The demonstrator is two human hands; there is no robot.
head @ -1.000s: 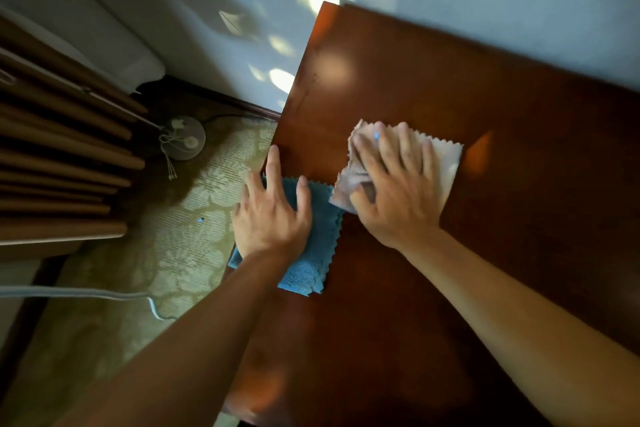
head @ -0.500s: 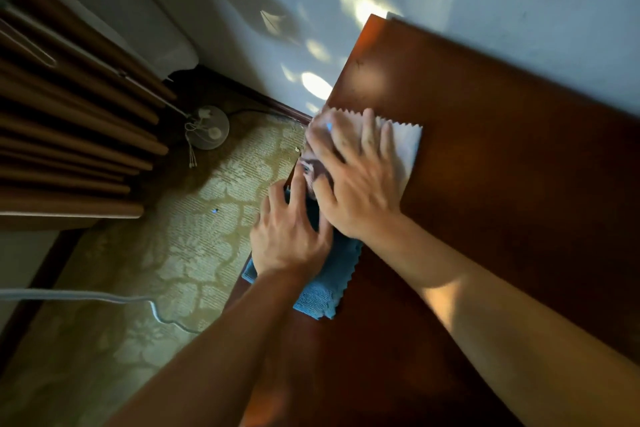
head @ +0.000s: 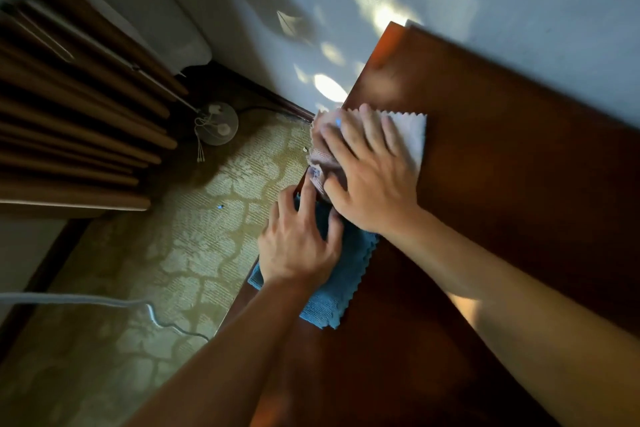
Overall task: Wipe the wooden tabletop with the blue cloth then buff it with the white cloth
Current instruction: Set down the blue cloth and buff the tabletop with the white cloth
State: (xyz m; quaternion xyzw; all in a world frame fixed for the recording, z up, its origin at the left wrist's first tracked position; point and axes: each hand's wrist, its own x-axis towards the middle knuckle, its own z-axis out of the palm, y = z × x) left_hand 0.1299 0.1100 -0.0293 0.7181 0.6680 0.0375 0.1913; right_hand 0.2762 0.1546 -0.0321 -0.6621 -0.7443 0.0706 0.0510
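- The right hand point(head: 372, 180) lies flat on the white cloth point(head: 408, 135), fingers spread and straight, pressing it onto the wooden worktop point(head: 519, 184) near its far left corner. No grip here in the pinching sense: the hand is wide and bears down on the fabric.
- The white cloth is bunched under the index finger side and hangs a little over the worktop's left edge; its zigzag-cut far corner lies smooth on the wood.
- The left hand point(head: 299, 246) rests on the blue cloth point(head: 332, 298), fingers loosely spread, and pins it at the left edge of the worktop, just this side of the white cloth. Its fingers reach up beside the right thumb; whether they touch the white cloth cannot be told.
- The blue cloth lies partly folded, with one corner jutting past the edge over the patterned carpet point(head: 194, 253).
- Judged from this, the blue-cloth wipe looks finished or parked, and the buffing is under way at the left margin.
- Most of the worktop to the right and toward the person shows no cloth on it; how much of it is already buffed the view does not tell.
- The blur around the right hand's fingers suggests it is in mid-stroke.
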